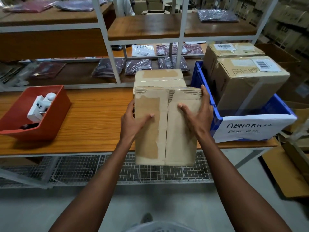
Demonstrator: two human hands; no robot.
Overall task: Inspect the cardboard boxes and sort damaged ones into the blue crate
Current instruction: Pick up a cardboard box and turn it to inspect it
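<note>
Here both hands [133, 121] [197, 113] clamp the cardboard box [165, 131] beside the blue crate [215, 113].

Torn cardboard box [167, 128] beside blue crate [215, 114]

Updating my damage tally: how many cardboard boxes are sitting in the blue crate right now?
2. The near box fills the blue crate's middle; the far box stands behind it at the back end. Smaller ones beneath or behind could be hidden.

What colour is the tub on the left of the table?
Red-orange; the tub shows best in the head view, holding white items.
</note>
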